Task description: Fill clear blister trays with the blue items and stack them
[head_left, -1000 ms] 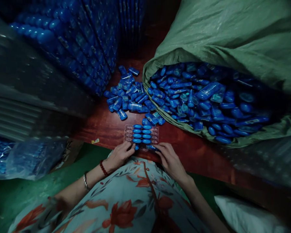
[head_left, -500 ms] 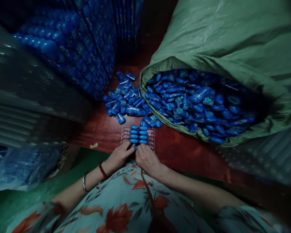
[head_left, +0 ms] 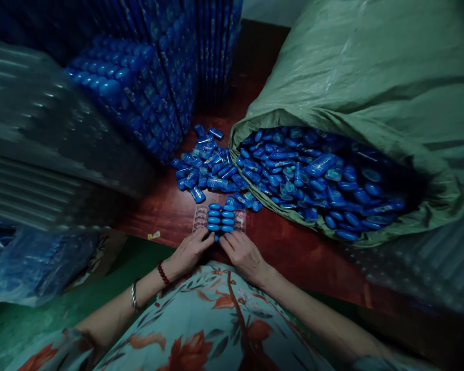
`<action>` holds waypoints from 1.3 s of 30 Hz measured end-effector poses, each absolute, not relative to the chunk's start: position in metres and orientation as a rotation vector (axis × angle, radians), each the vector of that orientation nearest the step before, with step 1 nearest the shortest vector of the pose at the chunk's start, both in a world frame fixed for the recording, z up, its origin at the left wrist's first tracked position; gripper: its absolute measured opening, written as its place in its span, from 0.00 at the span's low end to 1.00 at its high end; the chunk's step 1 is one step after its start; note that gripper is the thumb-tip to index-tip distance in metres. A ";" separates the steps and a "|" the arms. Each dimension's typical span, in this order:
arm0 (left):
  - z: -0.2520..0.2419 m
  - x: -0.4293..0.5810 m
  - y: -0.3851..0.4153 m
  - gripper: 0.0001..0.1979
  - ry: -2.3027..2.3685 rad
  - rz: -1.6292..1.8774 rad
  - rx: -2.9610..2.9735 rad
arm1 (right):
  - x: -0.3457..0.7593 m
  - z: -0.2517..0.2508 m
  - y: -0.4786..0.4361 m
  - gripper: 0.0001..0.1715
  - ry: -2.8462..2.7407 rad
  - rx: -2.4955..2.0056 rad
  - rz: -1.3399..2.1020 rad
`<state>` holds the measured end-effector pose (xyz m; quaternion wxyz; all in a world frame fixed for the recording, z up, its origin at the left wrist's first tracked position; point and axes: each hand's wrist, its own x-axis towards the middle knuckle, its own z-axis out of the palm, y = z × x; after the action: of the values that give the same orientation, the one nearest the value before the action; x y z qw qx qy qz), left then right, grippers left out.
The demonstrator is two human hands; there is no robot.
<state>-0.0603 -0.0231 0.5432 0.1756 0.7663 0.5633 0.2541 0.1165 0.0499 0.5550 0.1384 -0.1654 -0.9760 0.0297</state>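
Note:
A clear plastic tray with moulded hollows lies at the table's near edge. Two columns of small blue oval containers fill its middle, while hollows at both sides show no blue. At the tray's near end, a bit of another blue container shows between my fingertips. My left hand, with a red bead bracelet and a silver bangle at its wrist, is closed on it from the left. My right hand is closed on it from the right, fingers bent. Most of this container is hidden by my fingers.
Loose blue containers lie heaped beyond the tray. A green sack on the right opens toward them, full of more. Tall stacks of filled trays and grey plastic trays stand left. A yellow scrap lies on the red-brown table.
The view has shifted slightly, so the stacks and sack appear lower and farther right. My right fingers have spread a little away from the left ones at the tray's near end.

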 end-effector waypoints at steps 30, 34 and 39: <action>0.544 -0.065 -0.030 0.13 1.517 0.691 2.209 | 0.127 0.542 0.036 0.16 -2.629 -0.529 0.239; 0.545 -0.072 -0.034 0.13 1.501 0.750 2.282 | 0.129 0.548 0.038 0.14 -2.624 -0.581 0.308; 0.560 -0.086 0.002 0.12 1.765 1.185 1.979 | 0.143 0.558 0.076 0.14 -2.369 -0.964 0.358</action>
<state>-0.0858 0.0016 0.5604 0.1187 0.6766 0.6034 0.4051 0.1433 0.0759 0.5577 0.2757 -0.3588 -0.8818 0.1332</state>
